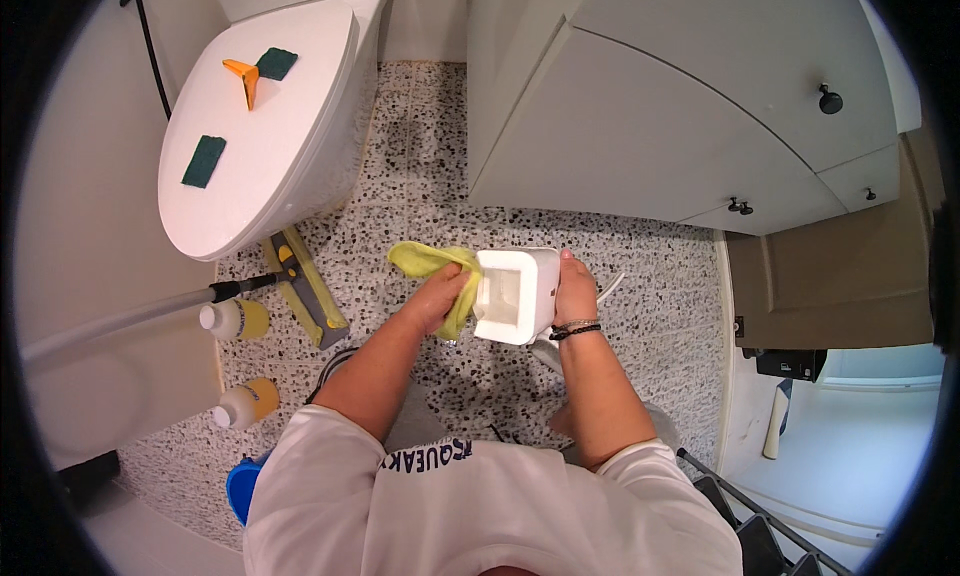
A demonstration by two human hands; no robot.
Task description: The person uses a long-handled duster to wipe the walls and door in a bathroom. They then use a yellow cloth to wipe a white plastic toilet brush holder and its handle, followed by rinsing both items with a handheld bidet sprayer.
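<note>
Container held btw. two hands, seen from above. A white container (548, 288) is gripped at its R side by the R hand (574, 288). A yellow cloth (420, 260) is gripped, bunched, in the L hand (437, 298); its folds are seen at the L edge of the rim, though firm contact vs. mere overlap can't be told. The container is held over the speckled floor (640, 376), in front of the torso, directly R of the L hand and L of the R hand. The R hand is the nearer, being set on the wall itself. The mouth is tilted up & to the L, i.e. toward the cloth, so the depth axis is judged to run approx. L–R, w/ the base toward the R palm. By this tilt, the inside is judged to be presented to the L hand w/o any regrip. Far L: a flat mop (305, 286) is placed beside the toilet (290, 126).
</note>
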